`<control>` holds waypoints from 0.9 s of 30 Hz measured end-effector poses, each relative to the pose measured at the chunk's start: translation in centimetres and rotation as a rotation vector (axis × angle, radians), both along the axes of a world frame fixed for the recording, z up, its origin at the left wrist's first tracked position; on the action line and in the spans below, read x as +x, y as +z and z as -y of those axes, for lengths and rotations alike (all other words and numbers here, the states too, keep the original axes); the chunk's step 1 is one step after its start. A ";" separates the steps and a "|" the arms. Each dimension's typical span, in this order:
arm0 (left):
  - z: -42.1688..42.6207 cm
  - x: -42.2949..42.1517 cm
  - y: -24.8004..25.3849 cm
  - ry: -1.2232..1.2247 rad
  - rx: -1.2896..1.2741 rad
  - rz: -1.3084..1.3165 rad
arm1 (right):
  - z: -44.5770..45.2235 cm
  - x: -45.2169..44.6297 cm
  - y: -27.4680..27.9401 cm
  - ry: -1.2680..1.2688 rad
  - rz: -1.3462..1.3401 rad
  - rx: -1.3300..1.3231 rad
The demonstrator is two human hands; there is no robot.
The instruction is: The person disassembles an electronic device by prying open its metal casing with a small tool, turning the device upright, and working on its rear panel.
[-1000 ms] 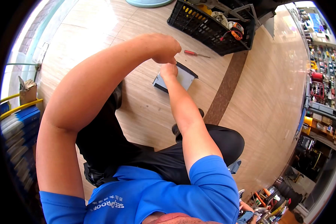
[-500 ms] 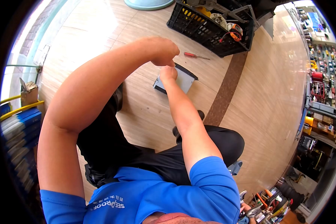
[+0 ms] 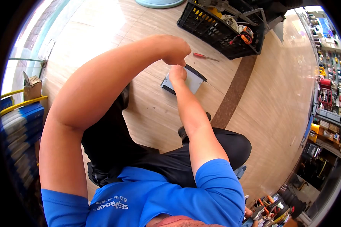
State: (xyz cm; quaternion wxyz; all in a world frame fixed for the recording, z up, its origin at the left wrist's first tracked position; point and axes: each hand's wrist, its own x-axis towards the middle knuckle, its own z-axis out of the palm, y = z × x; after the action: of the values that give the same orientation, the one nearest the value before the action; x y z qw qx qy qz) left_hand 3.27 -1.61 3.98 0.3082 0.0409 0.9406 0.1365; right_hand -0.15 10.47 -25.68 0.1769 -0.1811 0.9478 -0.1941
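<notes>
I'm curling my right hand [image 3: 177, 73] over the grey box [image 3: 193, 81] on the floor [image 3: 151, 121], left hand [image 3: 177, 51] meeting it; not making out any grasp by the fingers. Seemingly working two-handed, needing steadiness. Red screwdriver [image 3: 199, 55] lying beyond.

The left hand [image 3: 177, 50] and right hand [image 3: 177, 74] meet at a flat grey device [image 3: 194, 80] on the floor [image 3: 276, 98], a red-handled screwdriver [image 3: 200, 55] near it.
</notes>
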 end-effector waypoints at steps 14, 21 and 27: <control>0.1 -0.1 -0.1 -0.013 -0.002 -0.019 | 0.2 0.0 -0.3 0.027 -0.066 0.074; 0.1 0.1 0.0 0.020 0.019 -0.038 | 0.0 0.2 0.7 0.105 -0.080 0.105; 0.1 0.1 0.2 -0.007 0.008 -0.029 | -0.1 0.2 0.5 0.067 -0.051 0.022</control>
State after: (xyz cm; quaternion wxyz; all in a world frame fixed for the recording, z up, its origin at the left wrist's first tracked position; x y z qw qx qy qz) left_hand 3.32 -1.71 4.22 0.2949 0.0473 0.9443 0.1384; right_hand 0.03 10.60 -25.16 0.1611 -0.2159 0.9474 -0.1729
